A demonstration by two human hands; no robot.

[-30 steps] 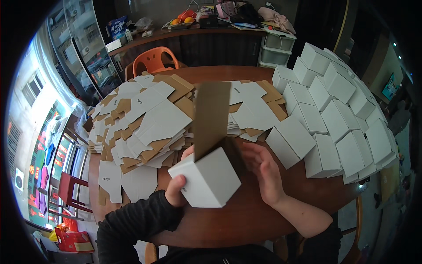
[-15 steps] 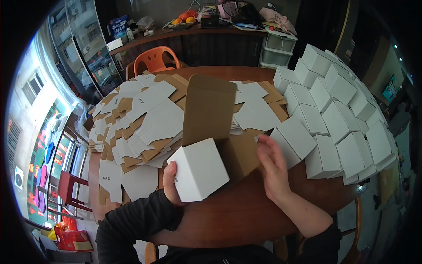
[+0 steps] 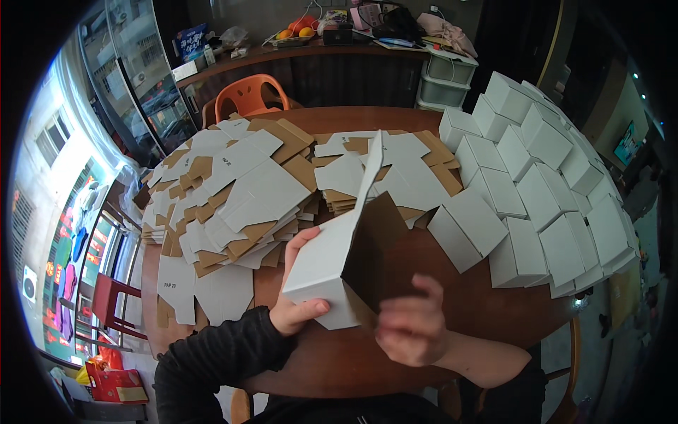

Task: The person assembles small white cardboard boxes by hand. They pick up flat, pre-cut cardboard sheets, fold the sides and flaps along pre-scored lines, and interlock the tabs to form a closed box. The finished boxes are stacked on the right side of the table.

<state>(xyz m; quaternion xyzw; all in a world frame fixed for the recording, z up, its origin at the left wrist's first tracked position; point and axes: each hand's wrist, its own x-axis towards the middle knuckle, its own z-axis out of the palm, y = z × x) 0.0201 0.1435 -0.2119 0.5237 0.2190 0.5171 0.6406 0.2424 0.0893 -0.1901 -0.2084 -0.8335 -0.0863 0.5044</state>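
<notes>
Left grip clasps the open white carton; right grip, half-curled, seemingly empty, is beside it. Closed boxes stand right of it; cardboard blanks beyond lie unfolded.

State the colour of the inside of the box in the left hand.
The box's inside is brown, best seen in the head view.
</notes>
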